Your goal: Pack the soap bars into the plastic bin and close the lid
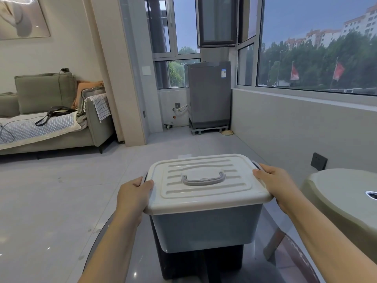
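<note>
A grey plastic bin (206, 227) stands on a glass table top, with its white lid (206, 180) lying flat on top and a grey carry handle (203, 178) folded down at the lid's middle. My left hand (132, 196) grips the lid's left edge over the side latch. My right hand (275, 180) grips the right edge over the other latch. No soap bars are in view; the bin's inside is hidden by the lid.
The glass table (142, 252) has a dark base under the bin. A pale green rounded seat (342, 201) stands at the right by the wall. A sofa (51, 111) is far left, and a washing machine (209, 94) stands at the back.
</note>
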